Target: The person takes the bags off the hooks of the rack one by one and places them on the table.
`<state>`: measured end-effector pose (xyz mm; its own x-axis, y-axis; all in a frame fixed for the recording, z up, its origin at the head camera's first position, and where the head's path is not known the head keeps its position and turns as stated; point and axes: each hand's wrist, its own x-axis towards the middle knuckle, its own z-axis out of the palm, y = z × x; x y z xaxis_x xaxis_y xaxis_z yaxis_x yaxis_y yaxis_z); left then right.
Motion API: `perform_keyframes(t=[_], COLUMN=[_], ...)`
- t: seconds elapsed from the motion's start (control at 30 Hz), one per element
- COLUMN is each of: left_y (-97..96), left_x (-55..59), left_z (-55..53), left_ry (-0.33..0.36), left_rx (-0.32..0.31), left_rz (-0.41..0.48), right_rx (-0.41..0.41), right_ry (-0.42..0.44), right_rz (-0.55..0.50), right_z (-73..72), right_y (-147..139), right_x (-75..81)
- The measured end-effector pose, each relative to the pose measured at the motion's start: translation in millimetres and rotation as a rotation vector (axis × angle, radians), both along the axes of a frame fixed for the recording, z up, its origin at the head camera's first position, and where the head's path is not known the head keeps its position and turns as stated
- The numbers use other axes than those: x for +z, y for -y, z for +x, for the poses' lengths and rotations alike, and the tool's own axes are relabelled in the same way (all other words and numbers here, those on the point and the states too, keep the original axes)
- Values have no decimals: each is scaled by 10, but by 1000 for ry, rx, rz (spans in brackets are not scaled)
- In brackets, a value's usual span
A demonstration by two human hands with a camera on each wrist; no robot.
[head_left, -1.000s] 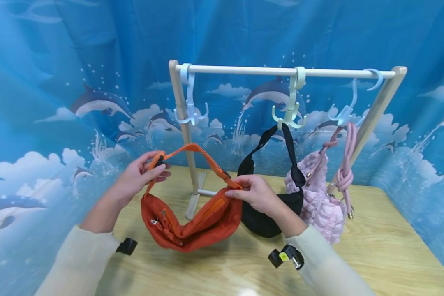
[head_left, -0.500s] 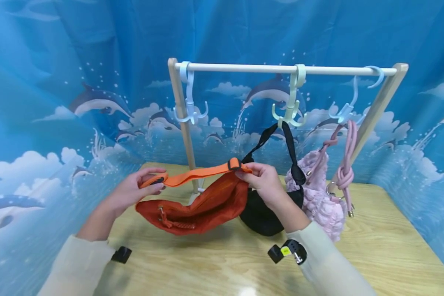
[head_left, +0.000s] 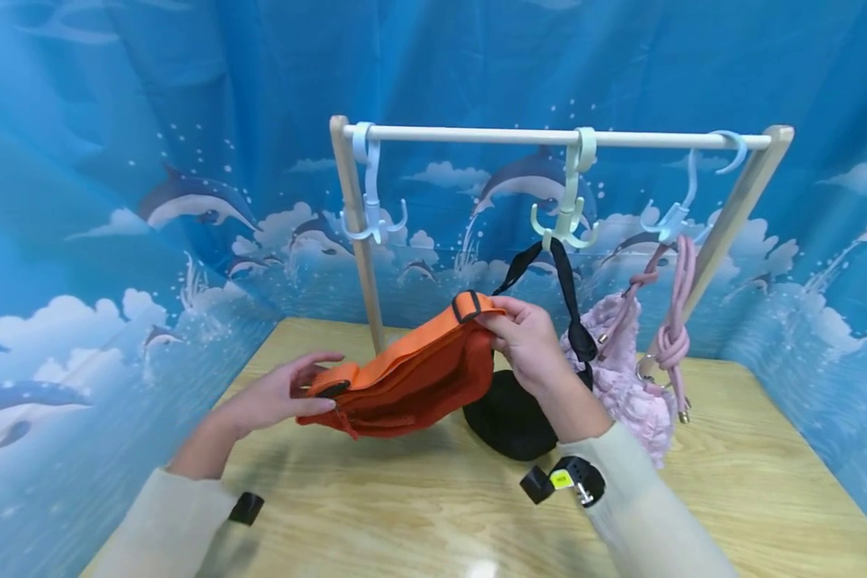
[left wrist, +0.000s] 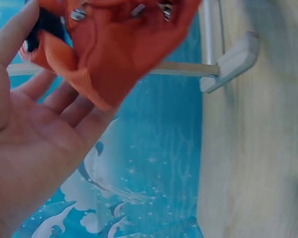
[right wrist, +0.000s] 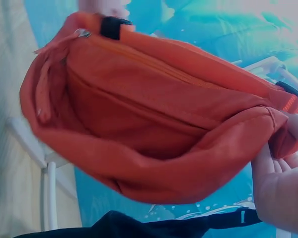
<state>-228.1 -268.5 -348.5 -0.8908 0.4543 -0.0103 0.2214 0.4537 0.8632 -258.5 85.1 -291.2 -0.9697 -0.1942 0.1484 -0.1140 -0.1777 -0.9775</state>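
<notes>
An orange-red shoulder bag (head_left: 426, 393) is held up in front of the rack, tilted with its right end higher. Its bright orange strap (head_left: 412, 343) lies along the top edge, with black buckles near both ends. My left hand (head_left: 282, 397) pinches the left end, thumb in front and fingers behind. At the right end, my right hand (head_left: 531, 341) grips the bag and strap near the buckle. Zipper pulls show on the bag (left wrist: 131, 44) in the left wrist view. In the right wrist view, the sagging bag body (right wrist: 154, 134) has deep folds.
A wooden rack with a white rail (head_left: 470, 135) carries a blue hook hanger (head_left: 372, 201), a green one (head_left: 569, 201) and another blue one (head_left: 679, 209). A black bag (head_left: 513, 417) hangs from the green one; a pink bag (head_left: 636, 401) hangs at right, above the wooden table (head_left: 405, 514).
The strap, raised in an arch before, now lies against the bag's top. My left hand has moved lower and right; my right hand has risen and shifted right with its end.
</notes>
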Motion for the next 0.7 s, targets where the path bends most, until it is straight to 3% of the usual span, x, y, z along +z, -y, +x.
perform_keyframes(t=[0.1, 0.2, 0.4, 0.57, 0.7], left_y=[-27, -26, 27, 112, 181], left_x=[-84, -156, -169, -57, 33], left_z=[-7, -15, -44, -39, -41], left_ry=[-30, -55, -86, -115, -104], left_rx=[-50, -35, 106, 232, 277], left_rz=[-32, -42, 2, 66, 172], right_rx=[2, 3, -15, -54, -78], right_ry=[29, 41, 43, 95, 128], right_rz=[-41, -82, -163, -175, -130], right_z=[4, 6, -7, -25, -57], right_y=[-19, -34, -84, -76, -57], right_x=[66, 123, 148, 107, 45])
